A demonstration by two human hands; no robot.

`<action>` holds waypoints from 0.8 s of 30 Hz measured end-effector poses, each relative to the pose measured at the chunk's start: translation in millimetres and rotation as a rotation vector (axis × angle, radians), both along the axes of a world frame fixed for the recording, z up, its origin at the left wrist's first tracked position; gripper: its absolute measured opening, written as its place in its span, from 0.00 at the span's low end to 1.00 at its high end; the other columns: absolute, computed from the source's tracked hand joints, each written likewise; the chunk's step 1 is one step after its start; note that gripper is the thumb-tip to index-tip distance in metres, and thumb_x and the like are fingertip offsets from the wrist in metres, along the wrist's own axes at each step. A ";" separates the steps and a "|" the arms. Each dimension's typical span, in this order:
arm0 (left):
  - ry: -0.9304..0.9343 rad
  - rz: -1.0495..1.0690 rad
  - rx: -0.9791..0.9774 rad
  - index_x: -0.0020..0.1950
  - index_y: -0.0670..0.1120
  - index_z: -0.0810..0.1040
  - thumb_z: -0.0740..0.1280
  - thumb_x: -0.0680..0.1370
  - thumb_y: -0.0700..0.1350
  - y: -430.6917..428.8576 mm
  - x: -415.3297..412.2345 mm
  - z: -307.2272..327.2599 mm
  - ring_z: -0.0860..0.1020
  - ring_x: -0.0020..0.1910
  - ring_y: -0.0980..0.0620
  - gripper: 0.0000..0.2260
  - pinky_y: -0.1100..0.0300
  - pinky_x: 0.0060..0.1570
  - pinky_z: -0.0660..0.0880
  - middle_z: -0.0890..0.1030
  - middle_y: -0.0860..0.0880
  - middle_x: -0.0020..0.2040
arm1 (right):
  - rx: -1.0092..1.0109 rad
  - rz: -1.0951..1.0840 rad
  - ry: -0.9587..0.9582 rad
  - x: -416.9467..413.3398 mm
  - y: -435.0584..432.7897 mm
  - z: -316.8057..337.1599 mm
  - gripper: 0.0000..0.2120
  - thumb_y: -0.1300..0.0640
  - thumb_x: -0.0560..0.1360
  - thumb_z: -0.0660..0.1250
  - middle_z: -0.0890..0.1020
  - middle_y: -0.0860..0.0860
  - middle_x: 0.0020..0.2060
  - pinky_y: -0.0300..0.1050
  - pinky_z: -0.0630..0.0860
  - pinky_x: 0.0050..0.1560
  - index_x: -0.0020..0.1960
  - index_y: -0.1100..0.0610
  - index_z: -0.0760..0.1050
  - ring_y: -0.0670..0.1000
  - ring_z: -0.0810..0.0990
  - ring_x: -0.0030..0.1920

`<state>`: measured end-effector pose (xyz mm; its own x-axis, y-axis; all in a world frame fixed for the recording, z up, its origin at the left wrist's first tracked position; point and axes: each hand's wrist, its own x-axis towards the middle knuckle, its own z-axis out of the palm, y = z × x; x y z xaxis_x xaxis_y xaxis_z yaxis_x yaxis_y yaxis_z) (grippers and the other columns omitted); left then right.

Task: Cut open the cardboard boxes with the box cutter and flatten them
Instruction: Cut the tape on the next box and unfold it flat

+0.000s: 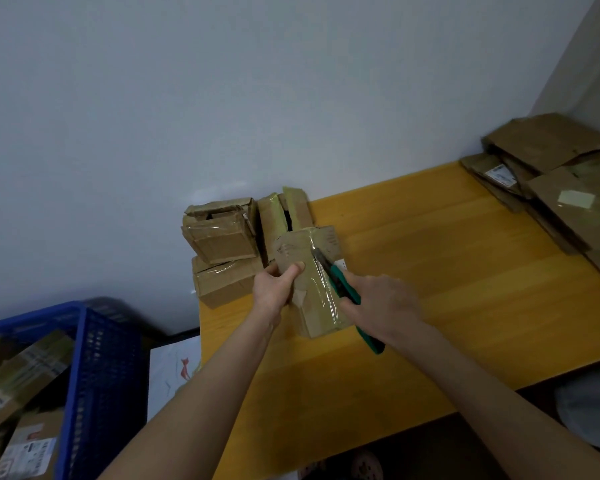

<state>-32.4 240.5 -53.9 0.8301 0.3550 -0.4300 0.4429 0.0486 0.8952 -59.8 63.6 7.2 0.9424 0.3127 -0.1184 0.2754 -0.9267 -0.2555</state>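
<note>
At the lower left of the frame stood a blue basket (101, 368) with holes in its sides. Some cardboard boxes with labels (18, 386) lay piled inside it. Just right of the basket was a white sheet (174, 368) with a small red drawing on it, low down beside the table.

A yellow wooden table (465, 271) filled the middle and right of the frame, up against a pale wall (222, 81). On the table's far left corner, right by the wall, sat a little pile of taped boxes (219, 237). Some of their flaps were torn and open.

In the middle of the frame the left hand (272, 289) gripped the left side of a small brown box (314, 306), with the thumb pressed on top. This box stood on the table, just in front of the pile. Shiny clear tape ran down its top.

The right hand (385, 301) was curled tight around a green box cutter (342, 284). The blade end pointed up and left and lay on the taped top of the box. The back end of the cutter stuck out below the hand.

At the upper right of the frame, in the corner of the room, lay a heap of flat cardboard (551, 174), well apart from the hands.
</note>
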 end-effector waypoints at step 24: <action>-0.015 -0.185 -0.007 0.58 0.49 0.76 0.72 0.75 0.49 3.0 -4.7 7.7 0.81 0.46 0.55 0.13 0.61 0.41 0.78 0.83 0.50 0.50 | 0.261 -0.078 -0.043 -19.6 -15.9 -0.8 0.20 0.47 0.78 0.61 0.77 0.45 0.38 0.34 0.67 0.26 0.68 0.50 0.66 0.44 0.72 0.30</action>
<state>-37.0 243.5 -46.2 0.8872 0.1923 -0.4194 0.4319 -0.0265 0.9015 -79.4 47.6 6.4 0.9672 0.2540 -0.0026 0.2219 -0.8499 -0.4779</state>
